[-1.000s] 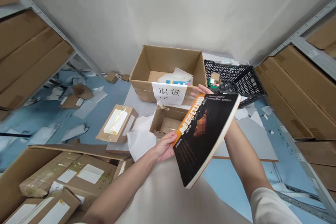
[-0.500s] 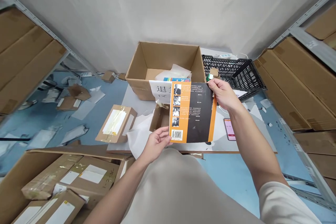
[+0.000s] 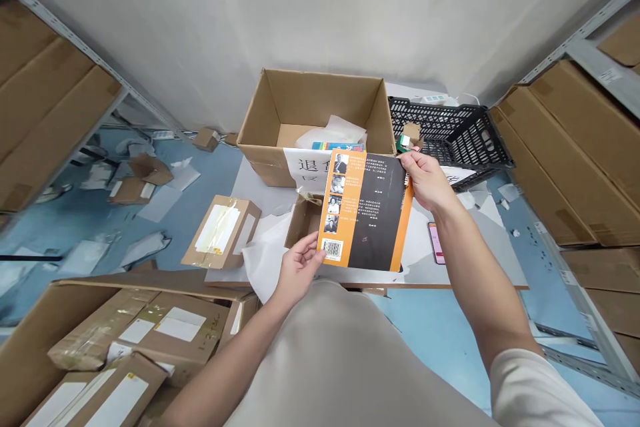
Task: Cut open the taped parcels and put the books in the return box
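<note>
An orange and black book (image 3: 375,213) is held up in front of me, its back cover with a barcode and small photos facing me. My left hand (image 3: 299,268) pinches its lower left corner. At the upper right corner my right hand (image 3: 425,179) grips the edge between thumb and fingers. Partly hidden behind the book, a small open carton (image 3: 300,221) lies on the table. Farther back stands a large open cardboard box (image 3: 265,163) with a white paper sign, holding white paper and a blue, colourful book (image 3: 336,146).
A black plastic crate (image 3: 453,133) stands at the back right, with a phone (image 3: 436,243) nearer me. A taped parcel (image 3: 220,232) is at the table's left. Below left, a big carton (image 3: 30,333) holds several parcels. Shelves with boxes flank both sides; papers litter the floor.
The book has tilted slightly clockwise and shifted a little in view. Both hands keep their hold on it. The view itself has moved slightly.
</note>
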`<state>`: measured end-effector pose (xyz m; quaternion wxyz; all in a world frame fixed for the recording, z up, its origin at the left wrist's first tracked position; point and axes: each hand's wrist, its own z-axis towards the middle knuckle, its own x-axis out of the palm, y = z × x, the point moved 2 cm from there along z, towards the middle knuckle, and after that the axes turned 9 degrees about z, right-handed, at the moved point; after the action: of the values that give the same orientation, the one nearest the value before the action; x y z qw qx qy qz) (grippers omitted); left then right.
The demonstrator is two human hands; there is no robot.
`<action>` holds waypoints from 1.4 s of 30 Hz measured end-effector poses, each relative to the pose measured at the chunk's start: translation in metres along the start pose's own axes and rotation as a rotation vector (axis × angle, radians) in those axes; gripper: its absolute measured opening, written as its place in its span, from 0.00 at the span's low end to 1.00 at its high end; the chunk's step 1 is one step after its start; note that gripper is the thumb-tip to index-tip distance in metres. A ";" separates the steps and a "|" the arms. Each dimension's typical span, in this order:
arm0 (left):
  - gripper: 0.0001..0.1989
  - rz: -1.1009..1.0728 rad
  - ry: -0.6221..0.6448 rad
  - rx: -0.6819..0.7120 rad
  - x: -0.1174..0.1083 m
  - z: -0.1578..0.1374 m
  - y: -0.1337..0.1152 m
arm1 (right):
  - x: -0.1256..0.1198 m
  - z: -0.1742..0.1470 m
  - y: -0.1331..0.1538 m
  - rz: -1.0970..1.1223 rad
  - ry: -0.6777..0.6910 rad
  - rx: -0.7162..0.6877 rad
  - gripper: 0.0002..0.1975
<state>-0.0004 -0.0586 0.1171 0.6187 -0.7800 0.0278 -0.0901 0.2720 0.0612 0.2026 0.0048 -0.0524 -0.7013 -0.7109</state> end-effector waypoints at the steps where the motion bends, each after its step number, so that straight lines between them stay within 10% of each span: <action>1: 0.27 -0.016 -0.020 -0.008 0.001 0.001 0.001 | -0.001 -0.002 0.001 0.035 0.023 0.029 0.18; 9: 0.23 -0.379 0.233 -0.252 0.019 0.011 -0.008 | -0.006 -0.021 0.022 0.394 0.202 0.093 0.37; 18: 0.18 -0.429 0.595 -0.488 0.055 0.006 -0.003 | 0.009 0.003 -0.011 0.101 0.278 0.162 0.23; 28: 0.29 -0.157 0.300 -0.220 -0.006 0.001 -0.014 | -0.008 0.008 0.000 -0.101 0.341 0.259 0.13; 42: 0.25 -0.269 0.174 -0.262 -0.004 -0.002 0.011 | -0.040 -0.013 -0.019 0.022 0.237 0.458 0.21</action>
<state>-0.0043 -0.0627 0.1070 0.4898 -0.8397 -0.0118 -0.2343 0.3096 0.0460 0.1804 0.1066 0.0262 -0.8378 -0.5348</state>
